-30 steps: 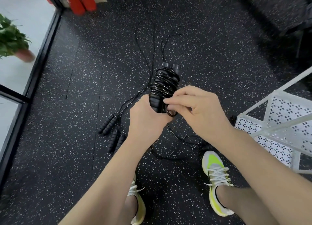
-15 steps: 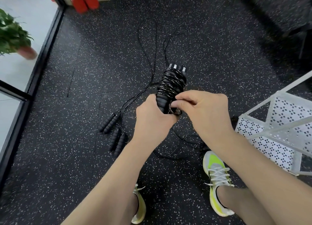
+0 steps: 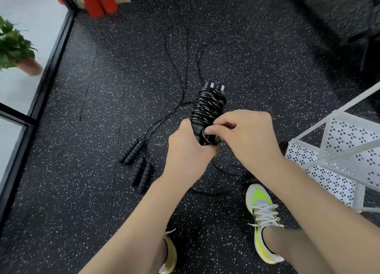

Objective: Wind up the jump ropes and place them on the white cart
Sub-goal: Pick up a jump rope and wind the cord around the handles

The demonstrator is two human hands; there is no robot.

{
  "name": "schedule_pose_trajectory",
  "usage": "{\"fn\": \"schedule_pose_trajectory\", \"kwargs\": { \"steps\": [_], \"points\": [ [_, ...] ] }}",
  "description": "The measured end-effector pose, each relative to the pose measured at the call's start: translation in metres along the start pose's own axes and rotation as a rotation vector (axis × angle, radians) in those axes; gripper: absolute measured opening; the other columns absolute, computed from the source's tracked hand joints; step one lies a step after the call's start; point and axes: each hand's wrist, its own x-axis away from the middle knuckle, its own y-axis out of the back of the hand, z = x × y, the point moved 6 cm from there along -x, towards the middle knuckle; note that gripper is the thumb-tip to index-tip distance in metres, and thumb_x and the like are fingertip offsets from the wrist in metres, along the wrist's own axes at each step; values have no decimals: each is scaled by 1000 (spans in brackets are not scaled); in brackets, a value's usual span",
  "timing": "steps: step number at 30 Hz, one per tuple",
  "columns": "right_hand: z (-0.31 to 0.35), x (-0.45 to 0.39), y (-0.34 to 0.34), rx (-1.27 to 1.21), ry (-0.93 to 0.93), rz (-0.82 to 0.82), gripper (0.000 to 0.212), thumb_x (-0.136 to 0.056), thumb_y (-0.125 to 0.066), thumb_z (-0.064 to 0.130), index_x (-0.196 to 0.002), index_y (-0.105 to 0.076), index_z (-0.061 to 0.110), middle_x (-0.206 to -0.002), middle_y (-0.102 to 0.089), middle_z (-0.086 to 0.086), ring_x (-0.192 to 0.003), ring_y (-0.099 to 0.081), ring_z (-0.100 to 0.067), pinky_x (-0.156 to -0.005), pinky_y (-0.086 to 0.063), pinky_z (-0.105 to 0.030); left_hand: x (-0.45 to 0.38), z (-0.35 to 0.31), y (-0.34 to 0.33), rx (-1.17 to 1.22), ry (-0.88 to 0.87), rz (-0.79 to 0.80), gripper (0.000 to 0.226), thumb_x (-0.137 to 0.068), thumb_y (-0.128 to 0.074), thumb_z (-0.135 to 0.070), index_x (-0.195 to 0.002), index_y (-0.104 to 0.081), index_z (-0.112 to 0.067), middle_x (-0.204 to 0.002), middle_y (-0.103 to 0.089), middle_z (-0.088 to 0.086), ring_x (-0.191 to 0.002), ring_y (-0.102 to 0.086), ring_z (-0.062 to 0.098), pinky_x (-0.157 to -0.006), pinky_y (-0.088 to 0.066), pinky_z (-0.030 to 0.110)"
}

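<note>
Left hand point(image 3: 188, 150) clenches the wound rope point(image 3: 208, 107) upright to steady it; right hand point(image 3: 246, 138) pinches the last loop at its fingertips, probably tucking it.

You have one view only, from the camera on your head, so no second view shares any part of the scene. It looks forward and steeply down over your forearms, which enter from the bottom edge. Your left hand point(image 3: 188, 150) and right hand point(image 3: 244, 138) sit near the lens at the centre of the frame. The wide lens takes in the speckled floor point(image 3: 102, 201) well below, your shoes point(image 3: 261, 216) at the bottom, a corner of the white cart point(image 3: 337, 160) at the right edge, and a glass partition point(image 3: 18, 117) at the left, its lines bowing outward.
</note>
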Motion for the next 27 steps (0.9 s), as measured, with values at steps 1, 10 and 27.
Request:
{"fn": "schedule_pose_trajectory", "kwargs": {
  "steps": [1, 10, 27],
  "points": [
    [-1, 0, 1, -66, 1, -10, 8, -76, -87, 23, -78, -81, 18, -75, -71, 13, -71, -62, -4, -67, -46, -16, 0, -1, 1, 14, 1, -3, 45, -74, -88, -25, -104, -55, -20, -90, -65, -11, -77, -59, 0, -57, -42, 9],
    [-11, 3, -2, -219, -44, -1, 15, -81, -84, 15, -90, -79, 26, -87, -73, 12, -78, -66, -6, -73, -50, -16, 0, -3, 3, 76, 3, 16, 44, -75, -88, -28, -101, -52, -24, -90, -68, -10, -74, -63, 2, -56, -45, 13],
    [8, 7, -4, 85, -27, -40, 13, -84, -71, 23, -86, -60, 28, -79, -52, 13, -73, -52, -5, -69, -43, -21, 0, -2, 5, 117, -26, 138, 41, -75, -86, -28, -98, -52, -25, -85, -66, -10, -62, -56, -8, -51, -41, 12]
  ]
}}
